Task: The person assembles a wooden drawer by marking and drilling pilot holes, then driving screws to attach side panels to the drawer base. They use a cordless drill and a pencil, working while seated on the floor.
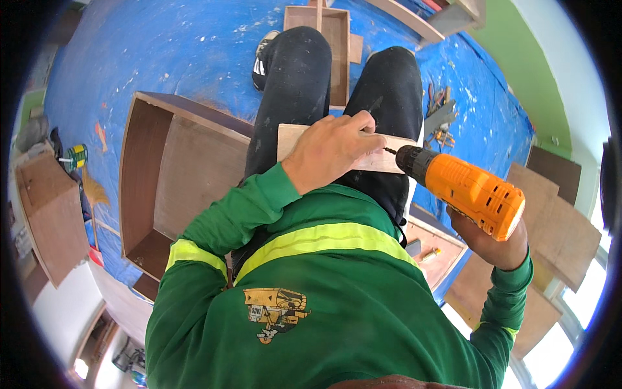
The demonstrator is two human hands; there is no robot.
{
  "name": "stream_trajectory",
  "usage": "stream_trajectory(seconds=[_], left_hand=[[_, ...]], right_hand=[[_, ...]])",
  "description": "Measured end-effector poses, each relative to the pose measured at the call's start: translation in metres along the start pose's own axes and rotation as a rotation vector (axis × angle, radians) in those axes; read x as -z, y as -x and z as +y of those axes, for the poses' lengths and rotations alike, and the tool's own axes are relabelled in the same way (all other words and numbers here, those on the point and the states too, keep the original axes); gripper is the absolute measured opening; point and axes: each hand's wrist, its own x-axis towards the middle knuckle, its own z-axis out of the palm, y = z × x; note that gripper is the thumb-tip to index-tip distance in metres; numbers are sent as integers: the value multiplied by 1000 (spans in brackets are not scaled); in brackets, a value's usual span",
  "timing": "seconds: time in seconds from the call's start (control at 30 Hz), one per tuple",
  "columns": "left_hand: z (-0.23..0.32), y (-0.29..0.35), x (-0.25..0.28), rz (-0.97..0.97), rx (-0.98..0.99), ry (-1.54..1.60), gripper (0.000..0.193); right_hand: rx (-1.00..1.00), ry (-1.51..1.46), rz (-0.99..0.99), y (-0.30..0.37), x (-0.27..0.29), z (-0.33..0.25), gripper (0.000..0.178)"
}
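Observation:
Across my thighs lies a pale wooden board (295, 137). My left hand (334, 148) is closed over its middle, pressing it down, with thumb and forefinger close to the drill bit. An orange and black cordless drill (476, 191) is in my right hand (492, 243), whose fingers are wrapped round the handle under the drill's body. From its black chuck a dark drill bit (390, 150) points left, its tip at the board near the left thumb. Whether the tip has entered the wood I cannot tell.
To the left stands an open wooden drawer box (146, 175); another wooden box frame (337, 39) lies ahead between my feet. Hand tools (442, 120) are heaped on the blue floor sheet (194, 39) at the right. Wooden panels (557, 223) lean at the far right, and a broom (94, 191) stands left.

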Motion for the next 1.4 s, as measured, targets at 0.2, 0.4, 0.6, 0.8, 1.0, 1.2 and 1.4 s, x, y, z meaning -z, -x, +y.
stream_trajectory(seconds=[0.2, 0.4, 0.6, 0.8, 1.0, 1.2, 1.4], left_hand=[[-3, 5, 48, 149, 65, -126, 15], [-79, -60, 60, 291, -29, -181, 13], [-192, -76, 0, 126, 166, -144, 21], [-262, -17, -78, 18, 444, -23, 22], [-292, 1, -112, 95, 521, 79, 21], [-303, 17, -132, 138, 579, 185, 23], [-307, 24, -140, 201, 613, 263, 26]], right_hand=[[473, 385, 121, -32, 21, -6, 39], [493, 184, 206, -119, 50, -9, 45], [186, -266, 115, -240, -30, 68, 44], [149, -354, 58, -305, -152, 114, 41], [115, -281, 24, -342, -198, 127, 41], [66, -265, -27, -350, -215, 130, 42], [81, -273, -62, -355, -218, 133, 47]])
